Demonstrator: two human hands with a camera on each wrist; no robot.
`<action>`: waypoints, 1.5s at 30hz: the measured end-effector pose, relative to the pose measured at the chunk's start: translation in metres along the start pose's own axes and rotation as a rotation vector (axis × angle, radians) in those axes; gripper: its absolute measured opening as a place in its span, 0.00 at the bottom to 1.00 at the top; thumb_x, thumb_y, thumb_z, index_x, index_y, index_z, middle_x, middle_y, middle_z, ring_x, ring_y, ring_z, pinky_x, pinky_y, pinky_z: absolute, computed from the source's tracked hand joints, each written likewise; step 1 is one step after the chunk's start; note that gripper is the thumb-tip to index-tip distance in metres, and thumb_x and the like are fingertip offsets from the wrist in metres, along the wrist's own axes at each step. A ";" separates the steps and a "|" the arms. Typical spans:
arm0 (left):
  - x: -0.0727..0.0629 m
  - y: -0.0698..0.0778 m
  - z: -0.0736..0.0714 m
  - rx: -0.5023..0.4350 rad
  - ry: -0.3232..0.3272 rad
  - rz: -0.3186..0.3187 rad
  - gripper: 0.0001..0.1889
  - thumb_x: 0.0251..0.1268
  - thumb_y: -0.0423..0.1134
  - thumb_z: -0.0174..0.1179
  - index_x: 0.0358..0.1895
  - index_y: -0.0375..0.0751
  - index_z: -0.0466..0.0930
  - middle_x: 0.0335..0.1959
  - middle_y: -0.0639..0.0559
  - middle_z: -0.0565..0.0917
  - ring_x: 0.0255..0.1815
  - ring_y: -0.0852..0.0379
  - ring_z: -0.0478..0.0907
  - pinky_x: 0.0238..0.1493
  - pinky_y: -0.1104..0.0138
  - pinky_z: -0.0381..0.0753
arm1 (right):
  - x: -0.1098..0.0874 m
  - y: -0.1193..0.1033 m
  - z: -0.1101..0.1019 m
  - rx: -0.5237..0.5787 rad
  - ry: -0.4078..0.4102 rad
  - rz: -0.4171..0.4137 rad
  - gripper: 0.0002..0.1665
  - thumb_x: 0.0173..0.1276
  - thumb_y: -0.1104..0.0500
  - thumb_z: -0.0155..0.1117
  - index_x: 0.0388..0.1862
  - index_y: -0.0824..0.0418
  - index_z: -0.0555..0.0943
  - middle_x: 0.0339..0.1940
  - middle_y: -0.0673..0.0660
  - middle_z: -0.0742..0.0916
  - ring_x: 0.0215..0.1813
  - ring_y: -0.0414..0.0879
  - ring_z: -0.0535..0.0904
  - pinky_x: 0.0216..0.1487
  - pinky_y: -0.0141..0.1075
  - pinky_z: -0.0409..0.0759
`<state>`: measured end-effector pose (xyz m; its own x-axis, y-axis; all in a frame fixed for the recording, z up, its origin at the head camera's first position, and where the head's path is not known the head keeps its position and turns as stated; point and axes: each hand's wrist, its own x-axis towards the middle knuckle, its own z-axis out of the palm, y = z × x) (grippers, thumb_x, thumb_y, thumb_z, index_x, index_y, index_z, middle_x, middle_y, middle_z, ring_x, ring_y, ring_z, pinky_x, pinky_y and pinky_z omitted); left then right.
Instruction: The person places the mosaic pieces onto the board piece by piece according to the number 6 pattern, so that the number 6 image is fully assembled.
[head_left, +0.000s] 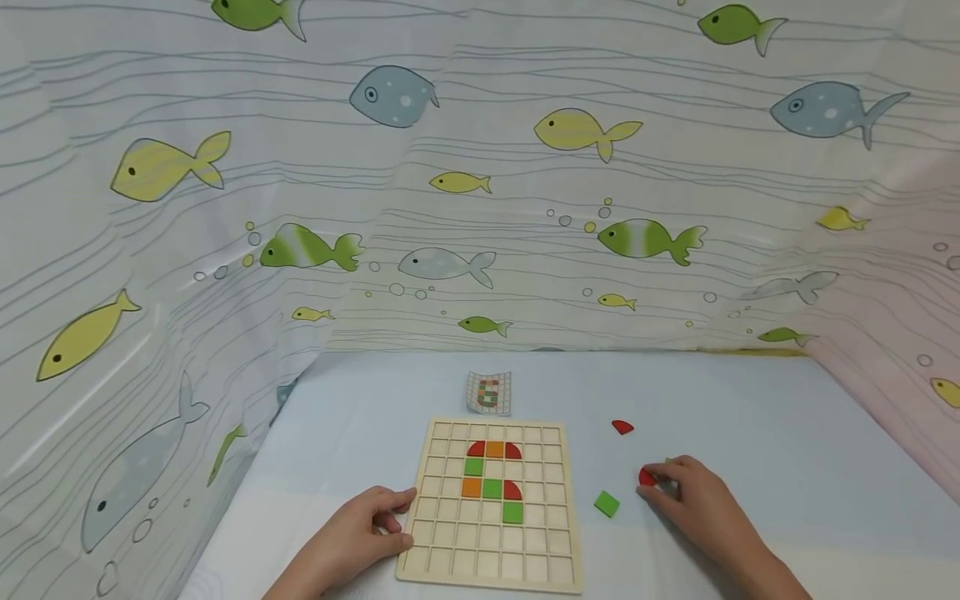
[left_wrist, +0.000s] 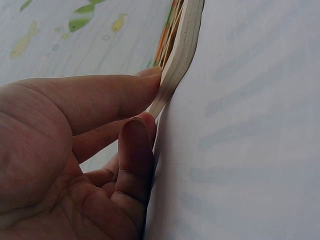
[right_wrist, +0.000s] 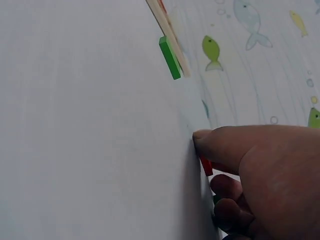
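Note:
A wooden grid board lies on the table, with several red, orange and green tiles set in its squares. My left hand grips the board's left edge, thumb and index finger at the rim; the left wrist view shows the thumb tip against the board's edge. To the right of the board, my right hand pinches a red quarter-circle tile between thumb and fingertips, close over the table. That tile is partly hidden by the thumb in the right wrist view. A loose green square tile lies between board and right hand.
Another red quarter-circle tile lies farther back on the right. Behind the board is a small pattern card showing a grid with coloured shapes. A fish-printed curtain surrounds the pale table at the back and sides.

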<state>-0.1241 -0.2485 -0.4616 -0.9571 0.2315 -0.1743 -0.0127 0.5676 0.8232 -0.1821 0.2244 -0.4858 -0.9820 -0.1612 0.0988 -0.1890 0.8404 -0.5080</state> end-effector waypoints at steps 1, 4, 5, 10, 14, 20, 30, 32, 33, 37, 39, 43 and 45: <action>-0.001 0.000 0.000 0.001 0.002 0.000 0.34 0.53 0.46 0.75 0.64 0.38 0.78 0.46 0.53 0.79 0.37 0.58 0.75 0.37 0.69 0.71 | 0.000 0.000 0.000 0.010 -0.005 0.000 0.16 0.62 0.52 0.74 0.49 0.53 0.88 0.40 0.49 0.81 0.31 0.40 0.70 0.33 0.34 0.71; -0.001 0.000 -0.001 0.001 0.008 -0.006 0.34 0.53 0.46 0.75 0.64 0.38 0.78 0.46 0.53 0.79 0.37 0.58 0.75 0.37 0.69 0.71 | -0.002 0.000 0.000 0.044 -0.020 -0.009 0.15 0.62 0.62 0.69 0.47 0.47 0.88 0.41 0.47 0.79 0.32 0.39 0.70 0.35 0.33 0.71; -0.002 0.000 -0.001 0.001 0.010 -0.008 0.34 0.53 0.46 0.75 0.64 0.39 0.78 0.46 0.53 0.79 0.37 0.58 0.75 0.37 0.69 0.71 | -0.002 0.000 0.000 0.055 -0.027 -0.015 0.18 0.61 0.65 0.67 0.46 0.46 0.88 0.41 0.47 0.79 0.32 0.38 0.70 0.36 0.33 0.71; -0.001 0.000 0.000 0.017 0.012 -0.005 0.34 0.53 0.47 0.75 0.64 0.39 0.78 0.48 0.54 0.79 0.37 0.58 0.75 0.37 0.69 0.71 | -0.004 0.002 -0.002 0.076 -0.043 -0.027 0.24 0.58 0.69 0.65 0.50 0.47 0.87 0.38 0.45 0.78 0.31 0.38 0.69 0.32 0.32 0.70; 0.000 0.000 0.000 0.032 0.007 -0.004 0.34 0.53 0.47 0.75 0.64 0.39 0.78 0.49 0.54 0.79 0.37 0.59 0.75 0.36 0.69 0.71 | -0.005 0.005 -0.003 0.058 -0.028 0.003 0.20 0.61 0.56 0.74 0.53 0.49 0.86 0.34 0.44 0.77 0.29 0.39 0.70 0.29 0.31 0.69; 0.001 0.001 0.000 0.038 0.007 -0.007 0.34 0.53 0.46 0.75 0.64 0.39 0.78 0.45 0.55 0.79 0.37 0.58 0.75 0.36 0.68 0.72 | -0.006 0.007 -0.002 0.049 0.016 -0.007 0.15 0.58 0.48 0.77 0.43 0.48 0.88 0.33 0.44 0.78 0.27 0.37 0.69 0.28 0.31 0.69; 0.002 -0.001 0.000 0.052 0.007 -0.006 0.33 0.53 0.46 0.75 0.64 0.39 0.78 0.42 0.55 0.78 0.36 0.58 0.74 0.35 0.68 0.71 | -0.009 0.006 -0.002 0.069 0.038 -0.011 0.13 0.59 0.51 0.77 0.44 0.48 0.89 0.30 0.43 0.76 0.26 0.36 0.68 0.28 0.31 0.67; 0.003 -0.002 0.000 0.054 0.006 -0.006 0.33 0.53 0.46 0.75 0.64 0.40 0.78 0.42 0.56 0.78 0.36 0.59 0.74 0.35 0.68 0.72 | -0.009 0.005 -0.002 0.064 0.039 0.003 0.14 0.59 0.50 0.77 0.43 0.48 0.88 0.29 0.43 0.76 0.26 0.36 0.69 0.28 0.31 0.67; 0.003 -0.002 0.000 0.056 0.006 -0.004 0.33 0.53 0.46 0.75 0.64 0.40 0.78 0.42 0.56 0.78 0.36 0.59 0.74 0.35 0.68 0.72 | -0.009 0.005 -0.002 0.062 0.040 0.011 0.13 0.58 0.49 0.77 0.42 0.48 0.88 0.29 0.44 0.76 0.26 0.37 0.69 0.28 0.32 0.67; 0.003 -0.002 0.000 0.049 0.004 0.000 0.33 0.53 0.45 0.75 0.64 0.39 0.78 0.42 0.55 0.78 0.36 0.59 0.74 0.35 0.68 0.72 | -0.009 0.005 -0.002 0.054 0.036 0.020 0.12 0.58 0.49 0.77 0.40 0.48 0.88 0.30 0.44 0.77 0.26 0.37 0.69 0.28 0.32 0.68; 0.002 -0.001 0.000 0.048 0.005 0.001 0.33 0.53 0.45 0.75 0.64 0.39 0.78 0.42 0.55 0.78 0.36 0.59 0.74 0.35 0.68 0.72 | -0.009 0.005 -0.002 0.053 0.036 0.013 0.12 0.58 0.49 0.77 0.40 0.48 0.88 0.30 0.45 0.77 0.26 0.37 0.69 0.28 0.32 0.68; 0.001 0.001 0.000 0.051 0.007 0.002 0.33 0.53 0.45 0.75 0.64 0.39 0.78 0.42 0.55 0.79 0.36 0.58 0.74 0.35 0.68 0.72 | -0.011 0.005 -0.002 0.055 0.041 -0.006 0.11 0.58 0.52 0.77 0.40 0.48 0.89 0.30 0.44 0.77 0.26 0.36 0.68 0.28 0.31 0.68; 0.001 0.001 -0.001 0.052 0.009 0.002 0.34 0.53 0.45 0.75 0.64 0.39 0.78 0.42 0.55 0.79 0.36 0.58 0.74 0.35 0.68 0.72 | -0.011 0.004 -0.002 0.057 0.042 -0.014 0.11 0.58 0.52 0.77 0.40 0.48 0.89 0.31 0.44 0.77 0.26 0.36 0.68 0.28 0.31 0.68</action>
<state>-0.1251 -0.2481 -0.4602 -0.9595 0.2258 -0.1681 0.0039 0.6078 0.7941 -0.1717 0.2309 -0.4872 -0.9786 -0.1493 0.1415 -0.2033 0.8073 -0.5540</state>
